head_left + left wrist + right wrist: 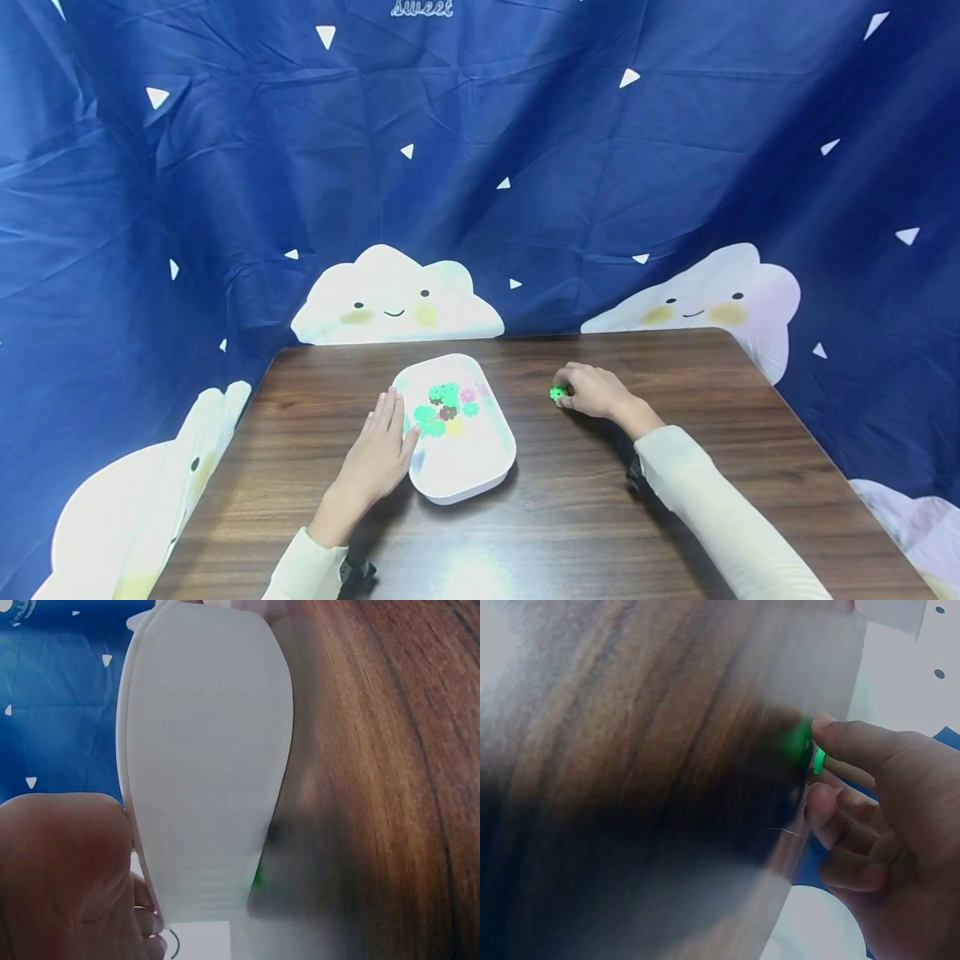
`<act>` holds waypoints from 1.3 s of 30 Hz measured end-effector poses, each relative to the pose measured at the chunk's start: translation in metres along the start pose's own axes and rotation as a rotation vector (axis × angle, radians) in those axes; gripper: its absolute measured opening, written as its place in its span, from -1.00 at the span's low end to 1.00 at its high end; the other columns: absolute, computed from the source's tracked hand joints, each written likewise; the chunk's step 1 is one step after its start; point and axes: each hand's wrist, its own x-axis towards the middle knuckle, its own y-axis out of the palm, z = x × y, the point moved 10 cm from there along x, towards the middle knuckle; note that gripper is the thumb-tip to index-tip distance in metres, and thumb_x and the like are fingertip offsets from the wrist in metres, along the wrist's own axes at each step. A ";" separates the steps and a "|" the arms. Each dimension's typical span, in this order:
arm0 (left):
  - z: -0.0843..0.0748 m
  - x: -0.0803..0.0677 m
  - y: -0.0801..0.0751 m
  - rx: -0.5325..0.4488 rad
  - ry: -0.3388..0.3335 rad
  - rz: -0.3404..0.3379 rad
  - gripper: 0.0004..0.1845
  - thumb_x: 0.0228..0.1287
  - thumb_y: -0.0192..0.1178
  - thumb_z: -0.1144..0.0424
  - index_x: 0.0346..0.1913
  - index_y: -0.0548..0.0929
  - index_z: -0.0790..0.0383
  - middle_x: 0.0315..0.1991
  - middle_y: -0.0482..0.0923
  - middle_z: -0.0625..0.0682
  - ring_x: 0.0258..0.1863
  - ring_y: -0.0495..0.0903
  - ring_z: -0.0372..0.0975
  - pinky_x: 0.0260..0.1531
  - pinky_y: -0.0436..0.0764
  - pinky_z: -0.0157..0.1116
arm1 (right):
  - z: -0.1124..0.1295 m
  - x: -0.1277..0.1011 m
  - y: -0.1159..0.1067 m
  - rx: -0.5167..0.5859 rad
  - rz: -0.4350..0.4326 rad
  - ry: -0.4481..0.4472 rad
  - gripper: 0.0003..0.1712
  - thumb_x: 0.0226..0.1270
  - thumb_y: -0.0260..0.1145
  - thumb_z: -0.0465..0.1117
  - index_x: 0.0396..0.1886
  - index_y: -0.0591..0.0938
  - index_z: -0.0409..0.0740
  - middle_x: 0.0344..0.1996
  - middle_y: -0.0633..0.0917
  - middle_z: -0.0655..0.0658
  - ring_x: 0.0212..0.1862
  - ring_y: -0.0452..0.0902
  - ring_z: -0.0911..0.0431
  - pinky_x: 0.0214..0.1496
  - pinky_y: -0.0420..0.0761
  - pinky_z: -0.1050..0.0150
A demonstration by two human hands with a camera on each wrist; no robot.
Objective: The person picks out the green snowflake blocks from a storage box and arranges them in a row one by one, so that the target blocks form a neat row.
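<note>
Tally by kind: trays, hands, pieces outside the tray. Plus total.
White tray: 1
Left hand and right hand: 2
Green flower-shaped piece outside the tray: 1
Total: 4

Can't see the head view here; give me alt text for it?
The right hand pinches a bright green piece at a wooden table; the left hand rests against a white tray of green, pink, brown and yellow flower-shaped pieces. Behind hangs a blue cloth printed with smiling clouds.

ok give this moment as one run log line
left hand: on white tray rim | right hand: pinches green piece | tray: flower-shaped pieces
</note>
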 end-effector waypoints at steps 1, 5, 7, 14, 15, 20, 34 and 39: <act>0.000 0.000 0.000 -0.003 -0.002 0.004 -0.25 0.55 -0.17 -0.05 0.51 0.02 0.46 0.57 -0.14 0.30 0.57 -0.15 0.08 0.50 0.08 0.09 | 0.000 0.000 0.001 -0.002 0.004 0.002 -0.71 0.20 0.45 0.01 -0.11 0.70 0.07 -0.24 0.62 0.08 -0.30 0.49 0.17 -0.23 0.55 0.10; 0.001 0.000 0.000 -0.002 -0.005 0.009 -0.25 0.55 -0.18 -0.06 0.51 0.02 0.46 0.57 -0.15 0.30 0.58 -0.15 0.08 0.50 0.08 0.09 | 0.000 0.000 0.002 -0.004 0.007 -0.001 -0.69 0.20 0.45 0.04 -0.10 0.70 0.07 -0.26 0.60 0.08 -0.32 0.48 0.18 -0.27 0.54 0.13; 0.001 0.000 0.000 0.001 -0.003 0.006 -0.25 0.54 -0.17 -0.05 0.51 0.02 0.46 0.57 -0.13 0.30 0.57 -0.15 0.08 0.50 0.09 0.08 | -0.001 0.000 0.002 -0.003 0.003 0.001 -0.68 0.19 0.45 0.05 -0.10 0.70 0.08 -0.26 0.60 0.08 -0.32 0.49 0.18 -0.27 0.54 0.12; 0.001 0.000 0.000 0.020 0.000 0.004 -0.25 0.54 -0.18 -0.07 0.50 0.03 0.47 0.57 -0.13 0.30 0.57 -0.14 0.08 0.50 0.10 0.07 | 0.000 0.001 -0.001 -0.006 -0.006 -0.001 -0.71 0.20 0.44 0.03 -0.11 0.70 0.08 -0.24 0.61 0.07 -0.28 0.53 0.14 -0.24 0.57 0.07; 0.002 0.000 0.000 0.021 0.000 0.003 -0.24 0.54 -0.19 -0.07 0.50 0.03 0.47 0.57 -0.12 0.31 0.57 -0.14 0.08 0.50 0.10 0.07 | 0.001 0.001 -0.002 -0.007 -0.010 -0.005 -0.73 0.21 0.44 0.02 -0.12 0.70 0.08 -0.24 0.61 0.07 -0.28 0.54 0.14 -0.24 0.57 0.07; 0.003 -0.001 0.000 0.015 -0.002 0.008 -0.25 0.55 -0.20 -0.07 0.51 0.02 0.47 0.57 -0.14 0.31 0.57 -0.14 0.09 0.50 0.08 0.07 | 0.015 0.004 -0.015 -0.014 -0.062 -0.039 -0.85 0.21 0.43 -0.02 -0.27 0.66 0.13 -0.32 0.61 0.15 -0.32 0.58 0.15 -0.35 0.55 0.12; 0.001 -0.001 -0.001 0.003 -0.001 -0.008 -0.26 0.54 -0.17 -0.04 0.50 0.03 0.47 0.56 -0.12 0.32 0.57 -0.12 0.10 0.50 0.10 0.08 | 0.108 0.023 -0.055 -0.081 -0.121 -0.209 -0.86 0.24 0.38 -0.08 -0.42 0.56 0.25 -0.41 0.55 0.23 -0.42 0.45 0.27 -0.44 0.45 0.31; -0.001 0.000 0.000 -0.027 0.013 -0.027 -0.27 0.53 -0.13 0.00 0.49 0.05 0.49 0.55 -0.09 0.35 0.56 -0.09 0.14 0.48 0.12 0.13 | 0.141 0.036 -0.055 -0.096 -0.106 -0.278 -0.93 0.26 0.35 -0.10 -0.38 0.60 0.19 -0.42 0.55 0.21 -0.43 0.45 0.25 -0.45 0.46 0.33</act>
